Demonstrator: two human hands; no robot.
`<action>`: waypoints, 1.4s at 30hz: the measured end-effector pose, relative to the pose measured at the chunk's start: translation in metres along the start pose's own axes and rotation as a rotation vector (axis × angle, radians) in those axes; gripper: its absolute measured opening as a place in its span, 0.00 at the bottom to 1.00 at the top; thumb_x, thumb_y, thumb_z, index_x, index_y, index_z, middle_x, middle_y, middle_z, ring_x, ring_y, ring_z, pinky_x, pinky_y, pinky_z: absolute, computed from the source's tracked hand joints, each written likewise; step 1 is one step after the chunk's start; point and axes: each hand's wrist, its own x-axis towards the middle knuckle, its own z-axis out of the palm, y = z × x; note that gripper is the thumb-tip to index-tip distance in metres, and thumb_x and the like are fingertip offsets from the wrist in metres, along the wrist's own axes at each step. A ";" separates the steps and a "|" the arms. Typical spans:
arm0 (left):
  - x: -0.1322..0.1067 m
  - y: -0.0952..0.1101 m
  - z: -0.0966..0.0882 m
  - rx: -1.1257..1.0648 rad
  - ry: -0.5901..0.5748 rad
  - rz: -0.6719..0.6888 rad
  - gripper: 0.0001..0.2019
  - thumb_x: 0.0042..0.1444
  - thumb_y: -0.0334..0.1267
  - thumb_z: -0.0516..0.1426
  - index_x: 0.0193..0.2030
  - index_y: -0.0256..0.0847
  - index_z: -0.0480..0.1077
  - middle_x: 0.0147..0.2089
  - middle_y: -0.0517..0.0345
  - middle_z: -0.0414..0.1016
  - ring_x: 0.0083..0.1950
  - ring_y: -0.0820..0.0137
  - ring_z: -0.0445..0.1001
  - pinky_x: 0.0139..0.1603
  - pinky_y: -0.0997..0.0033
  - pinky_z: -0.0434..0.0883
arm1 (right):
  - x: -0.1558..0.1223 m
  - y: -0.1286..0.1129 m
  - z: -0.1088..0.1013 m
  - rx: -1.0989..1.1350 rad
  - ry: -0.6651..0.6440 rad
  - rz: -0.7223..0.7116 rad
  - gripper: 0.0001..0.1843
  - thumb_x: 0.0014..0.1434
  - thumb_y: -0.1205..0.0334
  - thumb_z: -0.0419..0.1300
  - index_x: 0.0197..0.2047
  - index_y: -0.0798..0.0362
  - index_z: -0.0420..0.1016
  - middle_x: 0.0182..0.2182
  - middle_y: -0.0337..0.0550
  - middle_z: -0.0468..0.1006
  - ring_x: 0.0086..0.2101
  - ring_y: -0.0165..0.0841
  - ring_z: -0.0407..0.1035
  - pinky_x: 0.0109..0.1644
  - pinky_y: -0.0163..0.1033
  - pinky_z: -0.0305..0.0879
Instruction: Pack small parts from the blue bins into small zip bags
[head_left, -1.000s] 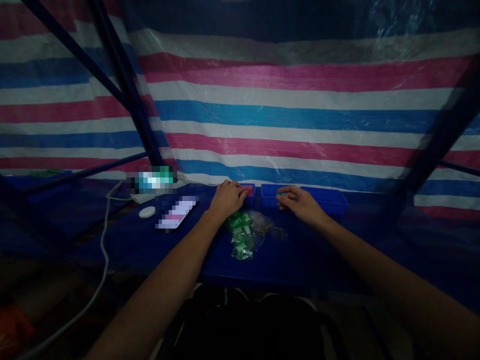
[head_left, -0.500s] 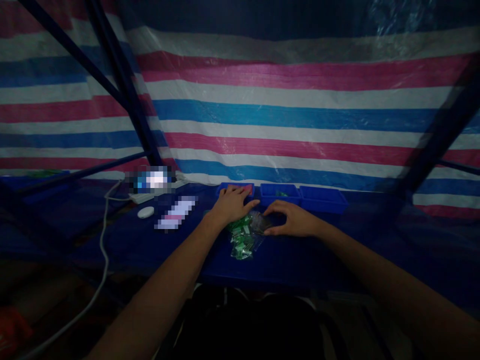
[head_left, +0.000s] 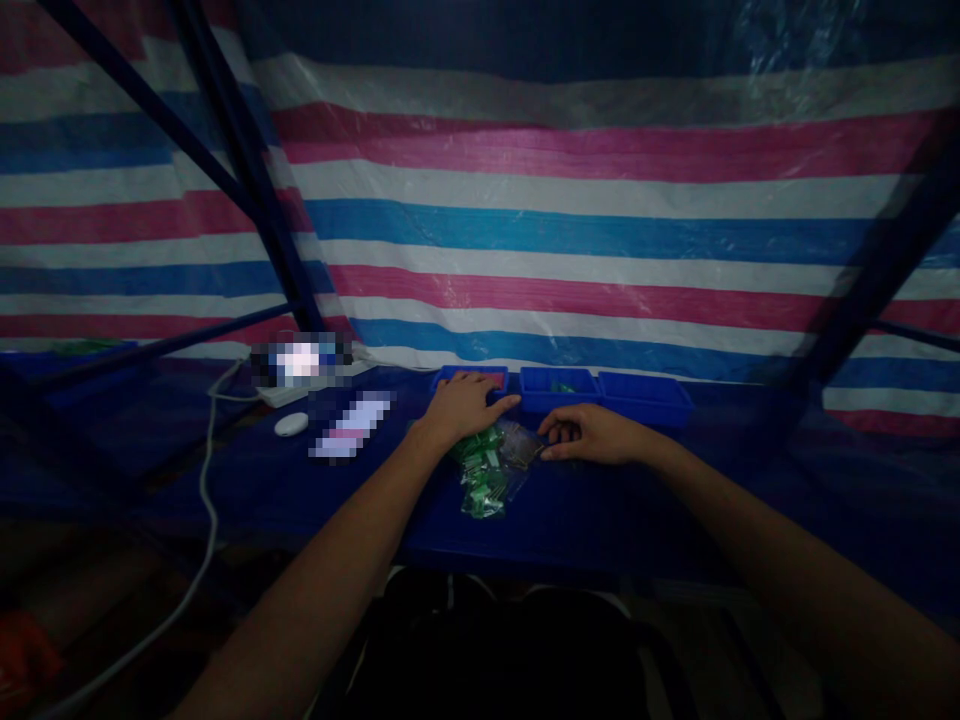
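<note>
My left hand (head_left: 466,408) lies spread with its fingers over the left blue bin (head_left: 439,379), which holds something pink-red, partly covered by the fingers. Below its palm is a clear plastic bag of green pieces (head_left: 484,475), in a heap on the blue table. Beside that heap is a clear bag with greyish contents (head_left: 517,445), too dark to make out. My right hand (head_left: 592,435) is at this bag's right edge, fingers curled in towards the thumb. Whatever it may hold is too small and dim to name.
A middle blue bin (head_left: 559,400) holds a few green pieces; a right blue bin (head_left: 645,402) adjoins it. On the left are a white oval object (head_left: 291,425), a blurred-out phone-like slab (head_left: 351,428), a power strip (head_left: 281,393) and a white cable (head_left: 208,490). Blue metal posts (head_left: 259,215) frame the striped sheet (head_left: 600,240).
My right hand has drawn slightly to the right, away from the greyish bag, and its fingers have curled in. The left hand stays almost where it was.
</note>
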 end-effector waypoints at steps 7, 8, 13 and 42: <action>-0.002 0.007 0.008 -0.042 0.073 -0.030 0.31 0.61 0.66 0.50 0.57 0.45 0.75 0.58 0.44 0.76 0.64 0.45 0.65 0.63 0.42 0.58 | -0.006 0.002 -0.013 0.053 -0.110 0.046 0.21 0.45 0.49 0.75 0.42 0.48 0.84 0.28 0.40 0.81 0.29 0.34 0.73 0.31 0.36 0.66; -0.003 0.009 0.009 -0.055 0.089 -0.032 0.30 0.62 0.65 0.50 0.56 0.44 0.75 0.58 0.44 0.76 0.64 0.45 0.64 0.63 0.42 0.58 | -0.006 0.003 -0.013 0.084 -0.127 0.054 0.20 0.47 0.50 0.74 0.42 0.48 0.83 0.27 0.40 0.81 0.29 0.34 0.74 0.30 0.36 0.66; -0.005 0.025 -0.001 -0.119 0.250 0.018 0.21 0.67 0.54 0.51 0.56 0.44 0.74 0.60 0.46 0.73 0.65 0.50 0.64 0.67 0.45 0.55 | -0.003 0.010 -0.012 0.152 -0.117 0.070 0.15 0.51 0.55 0.71 0.42 0.49 0.81 0.29 0.40 0.83 0.30 0.35 0.76 0.34 0.38 0.69; 0.002 0.050 0.011 -0.918 0.082 0.173 0.10 0.61 0.37 0.60 0.48 0.38 0.74 0.45 0.50 0.80 0.44 0.67 0.79 0.48 0.65 0.75 | 0.012 0.001 -0.001 0.520 0.458 -0.058 0.21 0.51 0.56 0.73 0.47 0.49 0.75 0.36 0.41 0.81 0.34 0.34 0.77 0.46 0.44 0.75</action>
